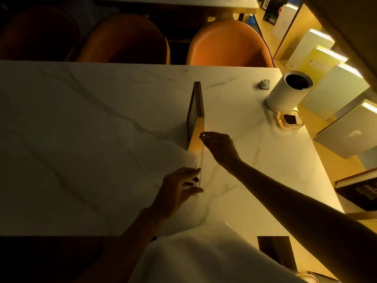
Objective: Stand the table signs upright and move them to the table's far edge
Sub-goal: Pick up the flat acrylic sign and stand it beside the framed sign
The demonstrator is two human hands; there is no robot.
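Note:
A clear acrylic table sign (199, 154) stands upright on edge in the middle of the marble table (91, 129), seen from above as a thin line. My left hand (179, 190) pinches its near end and my right hand (219, 149) holds its top edge near the far end. Just beyond it stands a dark framed sign (196, 103), also upright, its near end touching or overlapping the clear sign. The table's far edge (142, 63) lies well beyond both signs.
At the far right of the table stand a white cylinder (287, 91), a small white puck (264, 84) and a glass ashtray (289, 119). Orange chairs (228, 44) line the far side. Books (346, 135) are lined up along the right.

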